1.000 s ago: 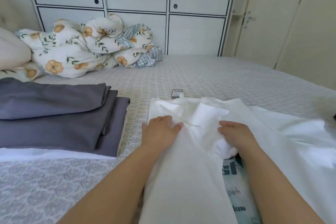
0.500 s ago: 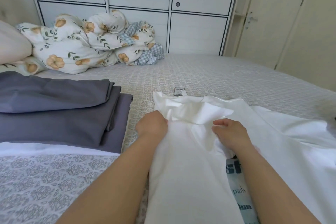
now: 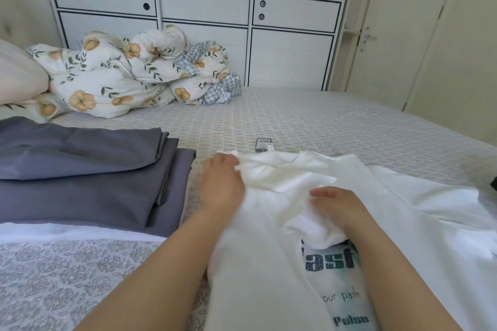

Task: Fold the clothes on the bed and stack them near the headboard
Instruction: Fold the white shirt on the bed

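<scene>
A white T-shirt [image 3: 269, 263] with printed lettering lies on the bed in front of me, its left side folded over the middle. My left hand [image 3: 220, 185] sits at the shirt's upper left corner, fingers curled on the fabric near the shoulder; it is blurred. My right hand [image 3: 336, 204] rests on bunched white cloth near the collar, fingers curled into it. A grey paper tag [image 3: 264, 144] lies just beyond the collar. Folded grey garments [image 3: 80, 174] are stacked to the left.
A crumpled floral duvet [image 3: 129, 75] and a pillow [image 3: 18, 75] lie at the far left. White cabinets [image 3: 204, 8] stand behind the bed [image 3: 322, 121]. A patterned grey cloth [image 3: 67, 277] lies at the near left, a door [image 3: 403, 35] at right.
My left hand has slid up and outward to the shirt's upper left corner and curled on the fabric. My right hand has stayed on the bunched cloth.
</scene>
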